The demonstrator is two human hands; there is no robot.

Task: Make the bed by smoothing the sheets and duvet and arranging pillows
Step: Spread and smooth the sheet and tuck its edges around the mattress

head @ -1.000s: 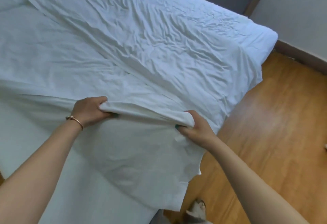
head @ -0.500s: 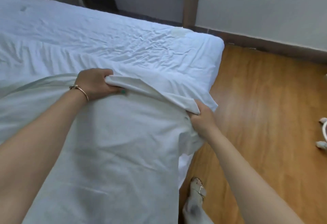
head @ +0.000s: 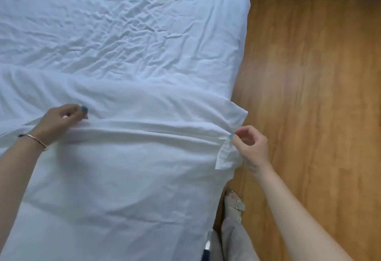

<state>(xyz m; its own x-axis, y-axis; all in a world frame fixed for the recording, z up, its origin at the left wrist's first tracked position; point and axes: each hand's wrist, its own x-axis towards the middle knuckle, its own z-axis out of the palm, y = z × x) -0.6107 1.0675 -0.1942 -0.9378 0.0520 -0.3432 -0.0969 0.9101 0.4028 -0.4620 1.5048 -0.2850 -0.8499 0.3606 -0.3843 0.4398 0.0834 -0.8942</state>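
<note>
Since the view of 0.5 s ago, the folded top hem of the thin white duvet cover (head: 127, 178) has dropped from its raised, tented position and now lies flat across the bed, and both hands have loosened from full fistfuls of cloth. The left hand (head: 59, 123) rests on the hem near the bed's middle, its fingers (head: 81, 110) loosely curled; whether they still pinch any fabric I cannot tell, as the hand hides the contact. The right hand (head: 250, 147) sits at the bed's right edge, thumb and forefinger pinching the small turned-back corner flap (head: 224, 154) of the cover, the other fingers curled and free.

The cover spans the near part of the bed, its hem forming a straight band between the 2 hands, and its right edge hangs just over the mattress side. Beyond it, the wrinkled white fitted sheet (head: 127, 34) lies exposed up to the far edge. A sandalled foot (head: 234, 206) stands on the wooden plank floor (head: 309, 96) just beside the bed.

The step in hand looks like squaring the hem. To do it well, I would unfold the flap so the corner lies flat, keep light outward tension between the 2 hands so the band stays straight, then sweep flat palms from the middle toward the edges. The creases in the sheet would be easier to press out before the cover is drawn any farther up. No pillows are in view.
</note>
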